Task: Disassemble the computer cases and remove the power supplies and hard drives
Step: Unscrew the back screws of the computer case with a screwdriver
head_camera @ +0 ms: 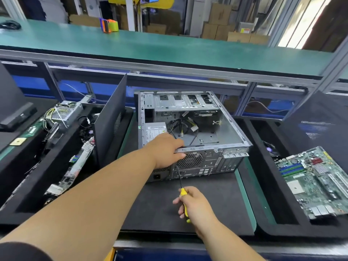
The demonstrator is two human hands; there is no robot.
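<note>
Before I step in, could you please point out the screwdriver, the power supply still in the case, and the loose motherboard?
screwdriver (pixel 183 192): head view, on the yellow handle above the right hand.
power supply (pixel 155 131): head view, on its labelled top face.
motherboard (pixel 312 178): head view, on the middle of the green board.

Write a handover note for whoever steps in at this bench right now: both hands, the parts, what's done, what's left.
Left hand grips the rear top edge of the open computer case, steadying it.
Right hand holds a yellow-handled screwdriver, tip at the case's rear panel near the fan grille.
Done: side panel is off, motherboard lies in the right tray, and another power supply sits in the left tray.
Left: this case's power supply is still seated with cables loose; free it and lift it out. Hard drive not clearly visible; check the bays.
</note>
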